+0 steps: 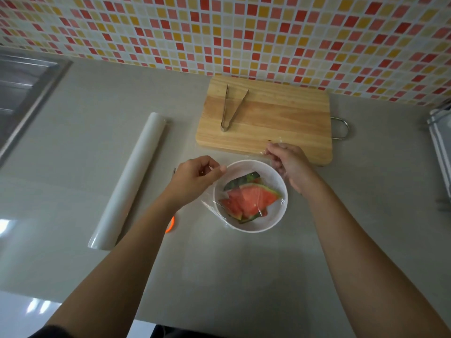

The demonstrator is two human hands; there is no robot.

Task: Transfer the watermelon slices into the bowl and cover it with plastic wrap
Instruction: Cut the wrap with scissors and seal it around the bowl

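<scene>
A white bowl [275,215] sits on the grey counter and holds several watermelon slices [251,200] with red flesh and green rind. A clear sheet of plastic wrap [214,206] lies loosely over the bowl, wrinkled along its left and front rim. My left hand [195,179] pinches the wrap at the bowl's left edge. My right hand [288,164] pinches the wrap at the bowl's far right edge, just in front of the cutting board.
A wooden cutting board [280,120] with metal tongs [231,108] lies behind the bowl. A roll of plastic wrap [129,181] lies to the left. An orange-handled tool [170,225] is partly hidden under my left forearm. A sink [22,86] lies far left, a rack [439,147] far right.
</scene>
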